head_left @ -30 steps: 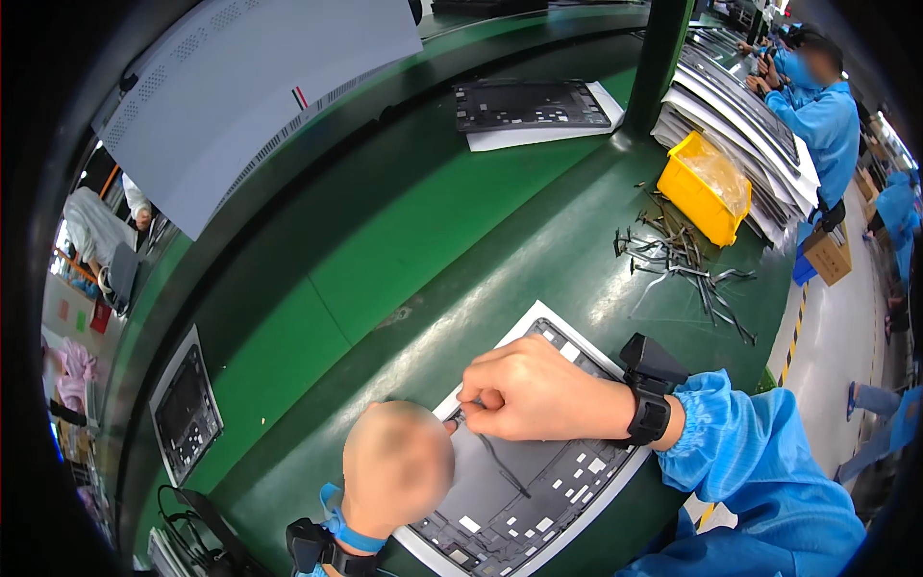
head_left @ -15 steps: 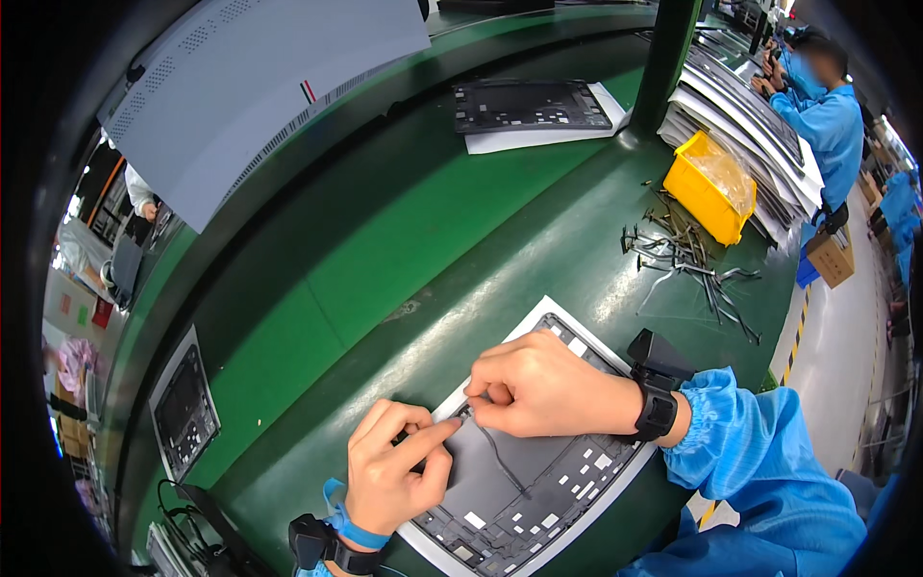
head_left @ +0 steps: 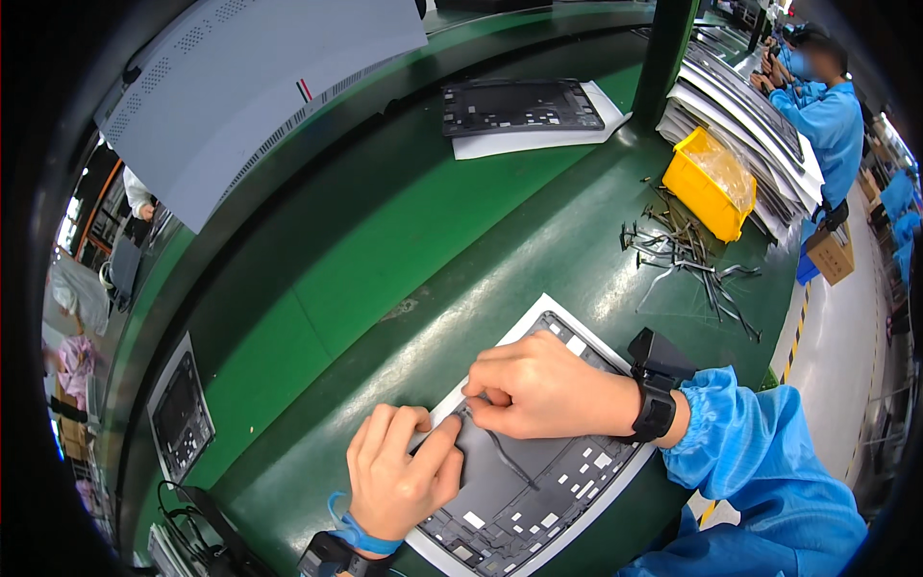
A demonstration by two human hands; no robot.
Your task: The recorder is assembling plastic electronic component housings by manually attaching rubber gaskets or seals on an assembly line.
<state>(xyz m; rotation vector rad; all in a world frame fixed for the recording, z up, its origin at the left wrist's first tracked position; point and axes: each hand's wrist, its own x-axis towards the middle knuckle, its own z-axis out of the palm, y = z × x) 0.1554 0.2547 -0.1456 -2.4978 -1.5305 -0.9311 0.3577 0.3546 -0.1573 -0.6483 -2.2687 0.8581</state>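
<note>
A dark grey flat device housing [head_left: 553, 481] with several small white patches lies tilted on a white sheet [head_left: 444, 560] in front of me. Across its bare middle runs a thin black ribbon cable [head_left: 514, 463], whose upper end reaches my right fingertips. My right hand [head_left: 524, 385] is closed in a pinch at that end, over the housing's upper left edge; the fingers hide the tip. Beside it, my left hand [head_left: 399, 471] rests at the left edge with fingers bent and apart, its index fingertip touching near the cable's end.
Loose cables [head_left: 687, 255] lie in a pile at the right, next to a yellow bin [head_left: 710, 188] with clear plastic inside. Behind it are stacked housings and sheets [head_left: 740, 125]. More housings sit far off [head_left: 524, 106] and at left [head_left: 183, 413]. A co-worker [head_left: 827, 125] stands at upper right.
My left hand has shifted slightly right, its index finger now more bent. The cable's loose end has moved a little right. The far housing and the left one have slid slightly left.
</note>
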